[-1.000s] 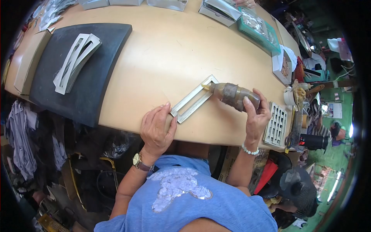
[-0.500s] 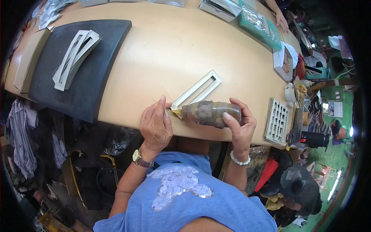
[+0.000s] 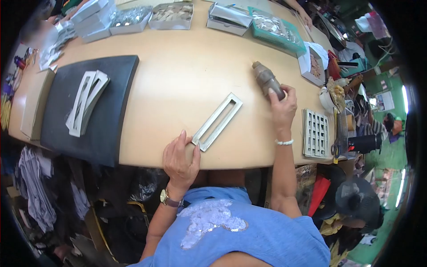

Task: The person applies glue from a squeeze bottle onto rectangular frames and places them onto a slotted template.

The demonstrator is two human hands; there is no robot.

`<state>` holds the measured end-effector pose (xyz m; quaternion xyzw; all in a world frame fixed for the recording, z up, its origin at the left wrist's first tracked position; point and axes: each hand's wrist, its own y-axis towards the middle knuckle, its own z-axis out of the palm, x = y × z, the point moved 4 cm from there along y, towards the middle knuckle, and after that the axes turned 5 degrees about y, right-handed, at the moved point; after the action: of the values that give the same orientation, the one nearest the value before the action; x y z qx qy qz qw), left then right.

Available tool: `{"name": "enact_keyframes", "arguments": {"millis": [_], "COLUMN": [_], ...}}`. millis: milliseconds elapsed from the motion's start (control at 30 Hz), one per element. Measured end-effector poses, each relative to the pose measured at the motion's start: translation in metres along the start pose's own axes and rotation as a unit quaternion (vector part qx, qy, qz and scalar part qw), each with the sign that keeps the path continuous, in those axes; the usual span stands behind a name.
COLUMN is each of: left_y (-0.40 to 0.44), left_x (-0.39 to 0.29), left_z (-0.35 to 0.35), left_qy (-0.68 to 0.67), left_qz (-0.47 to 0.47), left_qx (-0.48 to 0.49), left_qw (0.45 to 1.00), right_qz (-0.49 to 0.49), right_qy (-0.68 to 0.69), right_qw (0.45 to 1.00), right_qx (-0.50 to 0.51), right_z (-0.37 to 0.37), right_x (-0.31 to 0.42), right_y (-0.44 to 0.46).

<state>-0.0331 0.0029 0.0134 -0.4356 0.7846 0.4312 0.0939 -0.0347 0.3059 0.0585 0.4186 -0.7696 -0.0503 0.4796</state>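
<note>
One tan table (image 3: 178, 66) is seen in a cluttered room. Right of one black board (image 3: 106, 129), one slotted frame (image 3: 221, 126) is touched by one half-open left hand (image 3: 179, 161); farther right, one bottle (image 3: 267, 81) is gripped by one curled right hand (image 3: 283, 107).

The bottom edge cuts the blue shirt (image 3: 267, 236); 1 head (image 3: 40, 34) is blurred.

1. Widest lane: bare tabletop (image 3: 178, 80) between black mat (image 3: 102, 129) and bottle (image 3: 268, 80), beyond slotted frame (image 3: 223, 126).
2. Left side: mat bears stacked frames (image 3: 80, 107) (fanned, raised); cardboard box (image 3: 35, 107) alongside.
3. Far side: white box (image 3: 171, 22), green basket (image 3: 284, 45) block.
4. Right: narrower lane between right hand (image 3: 283, 107) and grid pieces (image 3: 316, 133).
5. Near edge: left hand (image 3: 180, 162) blocks at frame's end; room right of it.
</note>
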Motion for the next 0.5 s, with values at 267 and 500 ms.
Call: {"name": "enact_keyframes", "arguments": {"millis": [267,500], "left_y": [0.0,-0.001], "left_x": [-0.002,-0.003], "left_z": [0.0,0.0], "left_qy": [0.012,0.013], "left_qz": [0.005,-0.001], "left_qx": [0.008,0.002], "left_qw": [1.0,1.0], "right_qz": [-0.119,-0.083], "right_qy": [-0.014,-0.002], "right_qw": [0.972,0.965], "right_qx": [0.202,0.25], "right_z": [0.041,0.045], "right_x": [0.052,0.053], "right_y": [-0.035,-0.04]}}
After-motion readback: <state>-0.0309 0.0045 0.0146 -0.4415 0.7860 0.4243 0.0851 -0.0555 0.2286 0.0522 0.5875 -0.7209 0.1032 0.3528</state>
